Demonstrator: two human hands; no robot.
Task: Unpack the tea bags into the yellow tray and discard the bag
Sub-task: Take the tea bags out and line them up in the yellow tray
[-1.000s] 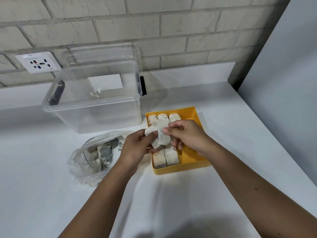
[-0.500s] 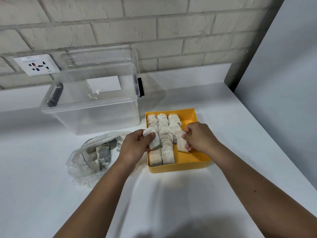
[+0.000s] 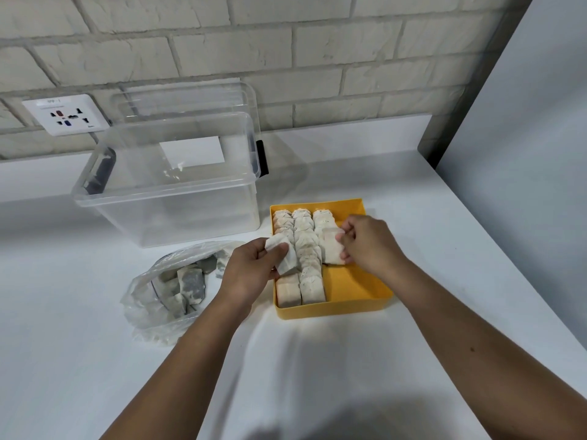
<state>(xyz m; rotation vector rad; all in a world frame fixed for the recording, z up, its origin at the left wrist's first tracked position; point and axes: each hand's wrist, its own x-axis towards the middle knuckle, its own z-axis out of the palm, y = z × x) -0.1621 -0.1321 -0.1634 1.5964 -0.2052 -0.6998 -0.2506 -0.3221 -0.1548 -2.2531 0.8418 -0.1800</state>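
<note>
Your left hand [image 3: 254, 269] pinches a tea bag [image 3: 282, 256] over the 9 o'clock rim of the yellow tray [image 3: 352, 289]; your right hand [image 3: 370, 246] pinches a second tea bag [image 3: 331, 250] in its 3 o'clock row. On the desk [image 3: 317, 360], the plastic bag [image 3: 158, 300] lies at the tray's 9 o'clock, a clear bin [image 3: 178, 201] at 11.

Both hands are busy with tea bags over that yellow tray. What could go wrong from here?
The right hand pinches a tea bag ending the short third row; released, it might topple into the yellow tray's bare part. The left hand grips a second tea bag over the tray's edge; it could slip onto the table. The open plastic bag beside the left forearm could get brushed.
</note>
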